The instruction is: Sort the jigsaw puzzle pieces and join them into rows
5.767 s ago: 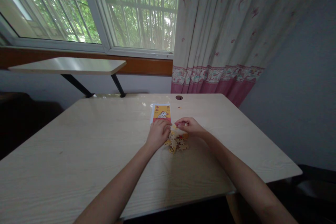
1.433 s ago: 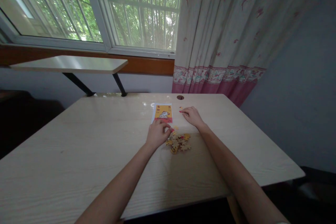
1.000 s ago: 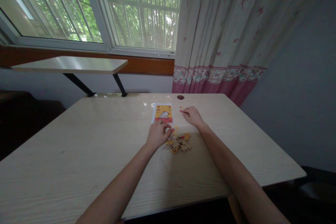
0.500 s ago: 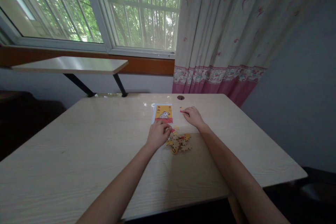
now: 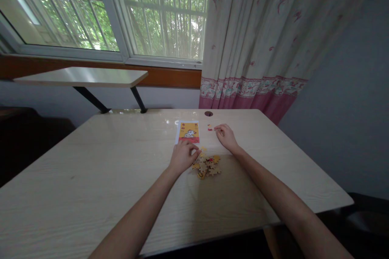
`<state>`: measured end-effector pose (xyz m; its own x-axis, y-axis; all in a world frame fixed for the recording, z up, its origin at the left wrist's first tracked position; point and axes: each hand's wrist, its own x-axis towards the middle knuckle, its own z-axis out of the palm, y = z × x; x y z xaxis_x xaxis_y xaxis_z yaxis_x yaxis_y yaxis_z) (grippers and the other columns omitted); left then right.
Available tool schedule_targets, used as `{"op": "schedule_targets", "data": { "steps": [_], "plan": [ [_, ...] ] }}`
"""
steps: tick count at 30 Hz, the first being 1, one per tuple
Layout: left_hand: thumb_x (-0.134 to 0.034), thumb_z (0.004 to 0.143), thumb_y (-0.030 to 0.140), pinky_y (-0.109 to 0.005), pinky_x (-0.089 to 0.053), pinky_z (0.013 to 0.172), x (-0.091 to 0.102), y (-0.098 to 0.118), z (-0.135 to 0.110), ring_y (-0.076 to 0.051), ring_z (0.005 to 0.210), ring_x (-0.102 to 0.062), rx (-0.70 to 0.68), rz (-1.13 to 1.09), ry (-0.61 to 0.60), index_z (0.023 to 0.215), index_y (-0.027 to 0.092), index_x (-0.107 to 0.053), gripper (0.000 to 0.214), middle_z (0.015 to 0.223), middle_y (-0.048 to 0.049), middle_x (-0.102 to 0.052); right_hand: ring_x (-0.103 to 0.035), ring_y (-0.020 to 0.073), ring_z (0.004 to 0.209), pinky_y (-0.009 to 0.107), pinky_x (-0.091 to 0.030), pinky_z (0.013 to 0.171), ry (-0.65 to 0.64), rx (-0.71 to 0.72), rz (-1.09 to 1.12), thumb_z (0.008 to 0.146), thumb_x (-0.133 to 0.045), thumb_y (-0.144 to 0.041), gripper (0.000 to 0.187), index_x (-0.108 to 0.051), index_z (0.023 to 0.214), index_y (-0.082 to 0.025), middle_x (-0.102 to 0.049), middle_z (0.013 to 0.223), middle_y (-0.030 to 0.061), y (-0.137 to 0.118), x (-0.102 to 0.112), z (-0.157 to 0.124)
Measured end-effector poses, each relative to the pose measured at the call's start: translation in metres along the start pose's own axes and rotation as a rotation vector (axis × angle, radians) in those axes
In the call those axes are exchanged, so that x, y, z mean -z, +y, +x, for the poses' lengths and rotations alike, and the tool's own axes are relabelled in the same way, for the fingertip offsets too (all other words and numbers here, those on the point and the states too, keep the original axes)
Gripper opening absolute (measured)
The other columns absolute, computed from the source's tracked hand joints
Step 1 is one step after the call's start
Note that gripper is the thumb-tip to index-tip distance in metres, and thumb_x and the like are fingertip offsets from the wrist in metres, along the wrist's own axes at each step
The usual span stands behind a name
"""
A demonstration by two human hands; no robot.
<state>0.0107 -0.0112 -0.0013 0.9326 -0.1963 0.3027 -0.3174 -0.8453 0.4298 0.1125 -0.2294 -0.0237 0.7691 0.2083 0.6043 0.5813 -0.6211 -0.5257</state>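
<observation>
My left hand (image 5: 184, 155) rests at the left edge of a heap of jigsaw puzzle pieces (image 5: 208, 166). Its thumb and forefinger are pinched together, and whatever lies between them is hidden. Farther back, my right hand (image 5: 226, 135) has its fingertips closed just right of a few small red and yellow puzzle pieces (image 5: 209, 128) on the desk. What those fingers hold is too small to make out. Beyond my left hand lies a picture sheet (image 5: 189, 130) with a white animal on yellow above a red band; my fingers cover its lower edge.
The pale wooden desk (image 5: 121, 162) has a round cable hole (image 5: 208, 113) at its back edge. A raised shelf (image 5: 91, 76) on black supports stands at the back left. A patterned curtain (image 5: 243, 48) hangs behind, beside a barred window (image 5: 164, 16).
My right hand has moved slightly right, off the small pieces, which show more fully. A red piece seen at my left fingertips is out of sight. My left hand has barely moved.
</observation>
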Motion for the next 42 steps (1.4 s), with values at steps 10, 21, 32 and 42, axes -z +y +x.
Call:
{"op": "schedule_targets", "data": {
  "steps": [10,21,32,42],
  "plan": [
    [-0.056,0.078,0.039,-0.035,-0.039,0.079,-0.002,-0.002,0.000,-0.023,0.089,-0.052,-0.020,0.006,0.023,0.084,0.023,-0.071,0.023,0.085,-0.0061,-0.062,-0.055,0.0172,0.085,0.032,-0.043,0.079,-0.163,0.231,0.042,0.082,-0.049,-0.017,0.015,-0.063,0.086,-0.019,-0.063,0.084,0.0055,-0.044,0.005,-0.023],
    [-0.058,0.077,0.034,-0.035,-0.039,0.081,-0.001,-0.004,0.001,-0.023,0.091,-0.052,-0.046,-0.092,0.017,0.087,0.021,-0.066,0.018,0.090,-0.0053,-0.065,-0.053,0.0153,0.078,0.028,-0.042,0.075,-0.374,0.327,-0.035,0.080,-0.057,-0.024,0.014,-0.068,0.087,-0.019,-0.061,0.079,0.0050,-0.065,0.004,-0.030],
    [-0.058,0.073,0.027,-0.028,-0.045,0.068,-0.005,0.003,0.005,-0.016,0.072,-0.058,0.057,-0.754,0.081,0.086,0.016,-0.061,0.018,0.076,-0.0024,-0.063,-0.055,0.0156,0.077,0.029,-0.042,0.075,-0.218,0.366,0.041,0.080,-0.059,-0.033,0.015,-0.065,0.086,-0.021,-0.063,0.077,0.0041,-0.064,0.003,-0.028],
    [-0.072,0.062,0.034,-0.025,-0.045,0.060,-0.013,0.002,0.009,-0.011,0.058,-0.055,0.177,-1.168,0.089,0.086,0.016,-0.056,0.035,0.063,0.0023,-0.058,-0.055,0.0156,0.075,0.029,-0.041,0.072,-0.109,0.401,-0.041,0.080,-0.057,-0.040,0.023,-0.066,0.094,-0.023,-0.063,0.077,0.0045,-0.068,0.004,-0.028]
  ]
}}
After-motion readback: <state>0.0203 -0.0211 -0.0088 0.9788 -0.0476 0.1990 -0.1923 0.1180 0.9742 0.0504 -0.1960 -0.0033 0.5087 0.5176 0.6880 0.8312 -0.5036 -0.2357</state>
